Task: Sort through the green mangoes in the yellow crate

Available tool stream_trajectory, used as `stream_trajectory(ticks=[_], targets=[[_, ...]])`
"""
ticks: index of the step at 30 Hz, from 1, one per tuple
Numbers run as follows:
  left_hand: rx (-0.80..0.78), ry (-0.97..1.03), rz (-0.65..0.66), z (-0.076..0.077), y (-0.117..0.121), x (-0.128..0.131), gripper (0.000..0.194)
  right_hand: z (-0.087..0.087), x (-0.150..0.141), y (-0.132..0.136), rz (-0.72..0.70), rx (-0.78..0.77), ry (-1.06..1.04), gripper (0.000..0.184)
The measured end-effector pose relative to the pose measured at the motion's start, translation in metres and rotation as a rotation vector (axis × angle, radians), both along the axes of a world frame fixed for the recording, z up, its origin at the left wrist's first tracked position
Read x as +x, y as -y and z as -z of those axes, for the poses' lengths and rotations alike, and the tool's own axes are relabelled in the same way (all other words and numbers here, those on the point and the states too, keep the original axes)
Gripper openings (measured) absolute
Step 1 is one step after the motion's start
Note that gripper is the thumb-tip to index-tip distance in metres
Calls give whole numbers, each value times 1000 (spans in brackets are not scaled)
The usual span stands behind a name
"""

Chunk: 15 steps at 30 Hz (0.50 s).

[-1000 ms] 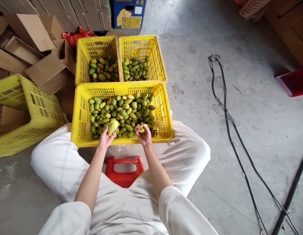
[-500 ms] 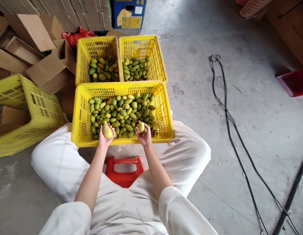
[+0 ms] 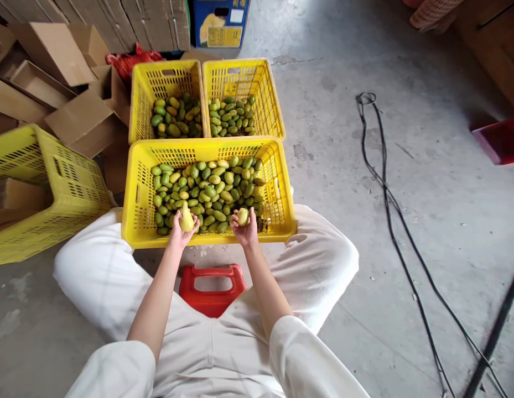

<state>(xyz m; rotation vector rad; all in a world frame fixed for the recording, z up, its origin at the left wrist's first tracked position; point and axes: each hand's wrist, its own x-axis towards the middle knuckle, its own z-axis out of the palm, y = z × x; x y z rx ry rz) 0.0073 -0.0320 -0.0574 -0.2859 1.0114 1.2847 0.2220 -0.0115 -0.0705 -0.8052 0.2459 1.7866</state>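
Note:
My left hand (image 3: 180,232) is closed around a yellowish pear-shaped fruit (image 3: 186,218), its narrow end pointing away from me. In my right hand (image 3: 246,232) is a rounder pale green fruit (image 3: 242,216), gripped between thumb and fingers. Both hands are above the near edge of a yellow plastic crate (image 3: 207,240). Inside that crate lie many small oval green and yellow fruits (image 3: 215,190) that look like small mangoes. The palms face up, and the fingers are partly hidden behind the fruits.
Behind the near crate stand two more yellow crates, a left one (image 3: 140,105) and a right one (image 3: 271,105), holding similar fruits. Another yellow crate (image 3: 74,177) and cardboard boxes (image 3: 82,121) are at left. A red stool (image 3: 211,301) is beneath me; black cable (image 3: 385,188) lies at right.
My left hand has turned the pear-shaped fruit, so a different, smoother side shows. My right hand has rolled the round fruit slightly. Both fruits are still held over the crate.

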Motion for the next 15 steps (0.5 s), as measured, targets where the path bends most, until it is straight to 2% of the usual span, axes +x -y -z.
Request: stream_trajectory(ticks=[3,8,12,15], targets=[[5,73,4,-2,-1,-2,33,2,0,1,-11,31,10,22],[44,101,3,-2,1,-4,40,8,0,-1,-42,18,28,27],[48,52,-29,1,3,-4,29,10,1,-2,-10,10,57,27],[55,17,-73,2,3,-3,27,13,1,0,-10,29,97,15]])
